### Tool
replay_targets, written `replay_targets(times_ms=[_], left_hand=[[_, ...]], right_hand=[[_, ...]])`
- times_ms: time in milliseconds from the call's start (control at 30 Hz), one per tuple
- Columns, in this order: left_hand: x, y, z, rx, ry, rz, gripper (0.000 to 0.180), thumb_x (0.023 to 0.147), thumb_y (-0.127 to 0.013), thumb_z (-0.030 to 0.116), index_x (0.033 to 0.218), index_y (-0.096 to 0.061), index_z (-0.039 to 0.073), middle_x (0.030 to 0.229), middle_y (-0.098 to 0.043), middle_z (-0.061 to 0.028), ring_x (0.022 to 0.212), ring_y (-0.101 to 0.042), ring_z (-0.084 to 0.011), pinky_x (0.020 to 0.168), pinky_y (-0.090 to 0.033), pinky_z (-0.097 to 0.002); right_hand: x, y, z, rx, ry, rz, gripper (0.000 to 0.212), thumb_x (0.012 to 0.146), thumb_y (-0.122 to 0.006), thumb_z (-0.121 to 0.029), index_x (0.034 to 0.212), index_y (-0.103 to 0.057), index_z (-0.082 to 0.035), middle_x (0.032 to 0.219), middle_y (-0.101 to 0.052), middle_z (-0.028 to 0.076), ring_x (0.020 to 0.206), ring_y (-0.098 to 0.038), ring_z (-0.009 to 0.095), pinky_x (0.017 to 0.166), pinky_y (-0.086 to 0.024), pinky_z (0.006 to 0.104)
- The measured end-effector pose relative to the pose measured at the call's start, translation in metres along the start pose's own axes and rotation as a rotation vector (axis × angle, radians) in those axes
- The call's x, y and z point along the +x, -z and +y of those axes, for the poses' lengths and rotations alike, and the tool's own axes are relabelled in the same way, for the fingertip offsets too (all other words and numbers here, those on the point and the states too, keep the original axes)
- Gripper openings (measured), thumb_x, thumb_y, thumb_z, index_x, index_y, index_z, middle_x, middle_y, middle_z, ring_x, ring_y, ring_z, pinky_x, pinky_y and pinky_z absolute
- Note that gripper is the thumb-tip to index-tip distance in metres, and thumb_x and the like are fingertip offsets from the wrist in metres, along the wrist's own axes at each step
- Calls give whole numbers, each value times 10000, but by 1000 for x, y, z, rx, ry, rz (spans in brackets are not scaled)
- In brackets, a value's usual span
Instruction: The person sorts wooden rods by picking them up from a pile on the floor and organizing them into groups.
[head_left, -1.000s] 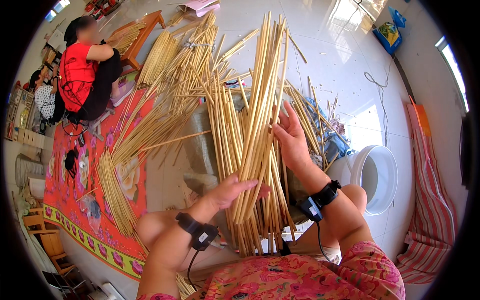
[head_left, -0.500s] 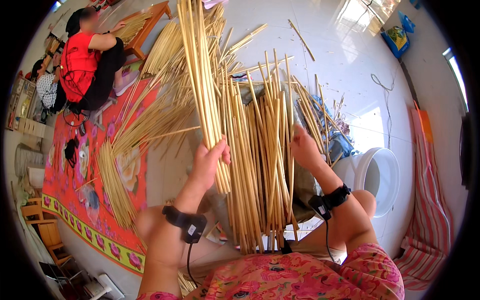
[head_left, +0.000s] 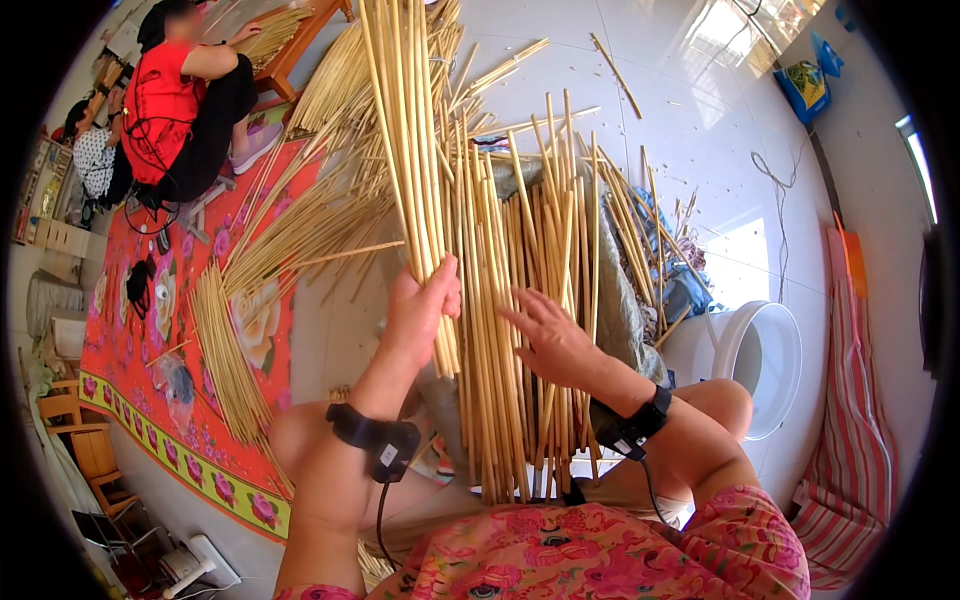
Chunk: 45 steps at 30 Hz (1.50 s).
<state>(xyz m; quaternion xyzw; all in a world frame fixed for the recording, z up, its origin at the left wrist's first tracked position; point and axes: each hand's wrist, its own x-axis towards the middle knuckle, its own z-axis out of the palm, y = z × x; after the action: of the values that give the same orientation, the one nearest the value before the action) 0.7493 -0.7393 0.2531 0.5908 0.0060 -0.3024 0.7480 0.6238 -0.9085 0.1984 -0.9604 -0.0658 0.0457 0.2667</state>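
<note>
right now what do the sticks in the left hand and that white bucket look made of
Sticks: likely dried reed or straw, matte pale yellow, straight thin stalks, gripped by the left hand. White bucket: probably plastic, smooth with a slight sheen.

left hand (head_left: 420,305) fisting tight, arm reaching up, right hand (head_left: 550,340) spreading open fingers, palm down, both wrists wearing bands

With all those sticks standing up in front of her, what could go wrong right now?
The left hand grips a bundle only near its lower end, so the long tops could sag or fan apart. The right hand lies open against the standing sticks, which lean loosely and might topple sideways. Some could fall toward the white bucket close beside her knee.
</note>
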Motion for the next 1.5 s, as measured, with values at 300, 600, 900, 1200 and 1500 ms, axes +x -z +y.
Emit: replay_targets(times_ms=[300, 600, 900, 1200, 1500], left_hand=[[-2, 3, -4, -20, 20, -37, 137, 919, -578, 189, 909, -476, 99, 645, -441, 23, 524, -403, -59, 479, -348, -210], [0, 1, -8, -44, 33, -44, 141, 926, -571, 199, 879, -473, 109, 632, -444, 27, 518, -411, -63, 481, -354, -218], [0, 1, -11, -21, 34, -49, 136, 927, -566, 197, 893, -489, 90, 624, -448, 29, 515, -410, -62, 480, -351, -221], [0, 2, -10, -42, 53, -45, 133, 921, -575, 192, 916, -500, 82, 631, -446, 28, 518, -410, -61, 480, -350, -219], [-1, 6, -9, -52, 53, -53, 150, 920, -582, 209, 942, -499, 86, 633, -438, 31, 529, -411, -63, 496, -359, -222]], right_hand=[[-9, -4, 14, -148, -17, 7, 450, 764, -640, -143, 1197, -534, -88, 1224, -503, 124, 1174, -461, 303, 961, -378, 429], [0, 0, 12, -167, -29, 82, 455, 765, -615, -133, 1199, -528, -28, 1278, -488, 169, 1187, -462, 328, 981, -378, 450], [-7, -16, 0, -193, 228, -120, 573, 761, -650, -143, 1306, -470, -146, 1386, -411, 69, 1288, -377, 287, 1048, -307, 469], [-5, -9, 11, -327, 84, -29, 296, 766, -633, -178, 1036, -612, -60, 1169, -534, 71, 1102, -482, 263, 919, -388, 416], [6, -1, 12, -274, -118, -97, 188, 801, -595, -174, 946, -607, -56, 1023, -560, 78, 997, -532, 251, 862, -419, 401]])
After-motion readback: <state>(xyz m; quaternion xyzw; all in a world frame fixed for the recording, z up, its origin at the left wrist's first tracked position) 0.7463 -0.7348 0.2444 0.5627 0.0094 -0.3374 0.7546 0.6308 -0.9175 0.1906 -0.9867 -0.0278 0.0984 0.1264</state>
